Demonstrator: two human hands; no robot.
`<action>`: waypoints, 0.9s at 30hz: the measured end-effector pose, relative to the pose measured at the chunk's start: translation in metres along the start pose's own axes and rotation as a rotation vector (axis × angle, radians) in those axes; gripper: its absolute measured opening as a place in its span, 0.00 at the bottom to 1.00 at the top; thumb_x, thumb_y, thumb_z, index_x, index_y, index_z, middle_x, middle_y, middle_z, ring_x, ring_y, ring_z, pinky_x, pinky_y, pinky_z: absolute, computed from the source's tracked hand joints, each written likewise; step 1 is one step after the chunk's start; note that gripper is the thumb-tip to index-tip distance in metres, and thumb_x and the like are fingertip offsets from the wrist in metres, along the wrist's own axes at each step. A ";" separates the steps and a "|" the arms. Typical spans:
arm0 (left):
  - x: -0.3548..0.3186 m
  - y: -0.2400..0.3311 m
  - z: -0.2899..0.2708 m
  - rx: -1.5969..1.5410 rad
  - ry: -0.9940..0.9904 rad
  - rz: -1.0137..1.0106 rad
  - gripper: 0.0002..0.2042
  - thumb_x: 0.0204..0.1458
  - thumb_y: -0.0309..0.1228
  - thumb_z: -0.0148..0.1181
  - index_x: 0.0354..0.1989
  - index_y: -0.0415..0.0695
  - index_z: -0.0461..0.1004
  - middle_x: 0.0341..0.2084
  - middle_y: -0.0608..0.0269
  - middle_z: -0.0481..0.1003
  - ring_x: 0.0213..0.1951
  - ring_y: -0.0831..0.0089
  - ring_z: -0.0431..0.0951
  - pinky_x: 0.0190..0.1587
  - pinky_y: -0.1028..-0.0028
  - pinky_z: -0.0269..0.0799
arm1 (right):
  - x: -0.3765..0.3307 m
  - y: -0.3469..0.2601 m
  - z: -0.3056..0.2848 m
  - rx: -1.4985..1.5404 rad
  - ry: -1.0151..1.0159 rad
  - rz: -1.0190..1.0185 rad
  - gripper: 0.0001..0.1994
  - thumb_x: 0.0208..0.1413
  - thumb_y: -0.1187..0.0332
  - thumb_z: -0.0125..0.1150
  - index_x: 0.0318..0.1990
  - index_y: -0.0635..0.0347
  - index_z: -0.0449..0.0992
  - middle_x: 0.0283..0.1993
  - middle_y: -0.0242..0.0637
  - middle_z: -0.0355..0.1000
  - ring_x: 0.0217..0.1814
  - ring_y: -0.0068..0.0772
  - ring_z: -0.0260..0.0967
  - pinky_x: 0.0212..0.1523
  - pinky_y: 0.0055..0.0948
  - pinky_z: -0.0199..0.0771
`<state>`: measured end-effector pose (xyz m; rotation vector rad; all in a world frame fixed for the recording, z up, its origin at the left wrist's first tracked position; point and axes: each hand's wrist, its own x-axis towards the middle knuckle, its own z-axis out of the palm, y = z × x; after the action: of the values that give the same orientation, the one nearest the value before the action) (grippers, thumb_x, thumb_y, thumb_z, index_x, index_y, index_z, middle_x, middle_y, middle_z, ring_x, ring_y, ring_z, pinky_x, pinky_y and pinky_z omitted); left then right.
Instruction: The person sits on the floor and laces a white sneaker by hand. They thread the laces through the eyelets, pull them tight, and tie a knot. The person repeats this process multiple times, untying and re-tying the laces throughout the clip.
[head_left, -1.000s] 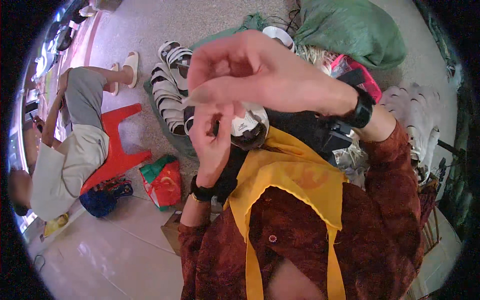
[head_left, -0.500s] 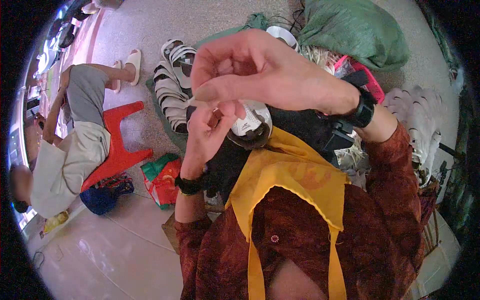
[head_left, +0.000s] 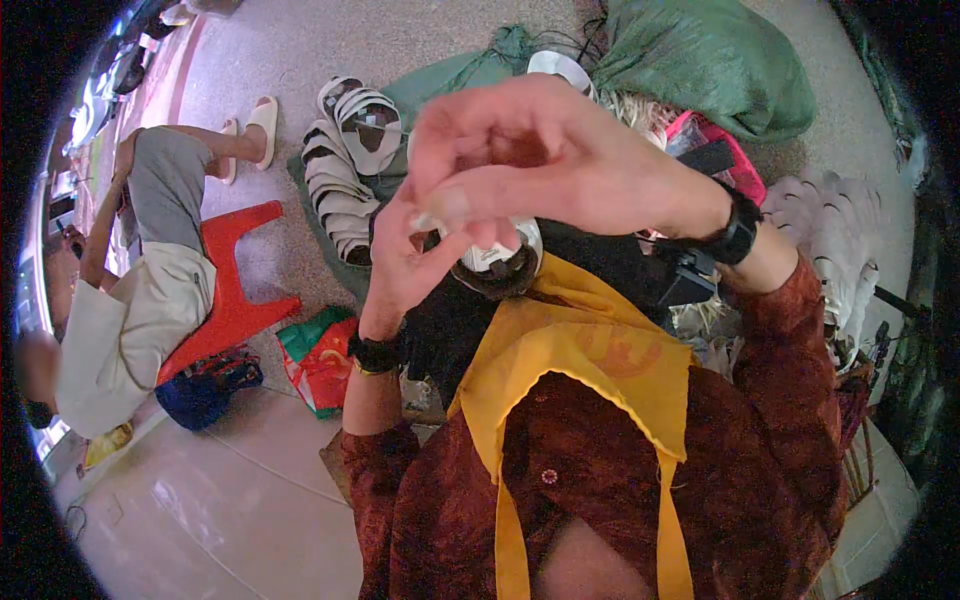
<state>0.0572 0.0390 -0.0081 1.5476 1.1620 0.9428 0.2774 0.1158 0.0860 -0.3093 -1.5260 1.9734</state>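
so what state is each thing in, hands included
right hand: raised, fingers curled; whether it holds anything is unclear
left hand: raised, fingers curled, close up to the right hand; grip unclear
yellow apron: worn, creased
white pieces: overlapping in a curved row
green sack: bulging
red stool: occupied
pink basket: partly hidden, with things in it

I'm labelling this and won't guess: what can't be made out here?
All in the head view:
- Whatever may be between the right hand and left hand: the hands cover it, or it is too small.
- Part of the white-and-dark piece: behind the hands.
- Inside of the green sack: hidden by its fabric; the upper edge cuts off its top.
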 end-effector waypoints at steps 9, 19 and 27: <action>-0.018 -0.007 -0.002 -0.214 0.168 -0.139 0.07 0.67 0.27 0.48 0.40 0.37 0.70 0.34 0.59 0.75 0.32 0.74 0.77 0.40 0.73 0.74 | -0.067 -0.003 -0.043 -0.077 0.363 0.128 0.12 0.68 0.60 0.54 0.42 0.60 0.69 0.41 0.37 0.74 0.31 0.18 0.72 0.28 0.18 0.72; -0.119 -0.035 -0.078 -0.585 0.748 -0.347 0.11 0.67 0.35 0.50 0.35 0.42 0.71 0.25 0.62 0.74 0.21 0.76 0.71 0.21 0.76 0.67 | -0.187 0.058 -0.120 0.257 0.724 0.165 0.08 0.67 0.64 0.57 0.40 0.59 0.71 0.35 0.27 0.68 0.33 0.17 0.63 0.35 0.16 0.65; -0.217 -0.061 -0.150 -0.135 0.701 -0.848 0.18 0.65 0.41 0.54 0.26 0.42 0.74 0.21 0.61 0.76 0.23 0.78 0.71 0.24 0.74 0.65 | -0.313 0.061 -0.215 0.035 0.966 0.274 0.10 0.67 0.62 0.56 0.41 0.58 0.75 0.35 0.25 0.71 0.34 0.19 0.64 0.36 0.23 0.68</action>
<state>-0.1529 -0.1294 -0.0373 0.4672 1.9664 0.9377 0.6166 0.0901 -0.0938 -1.2871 -0.8317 1.6142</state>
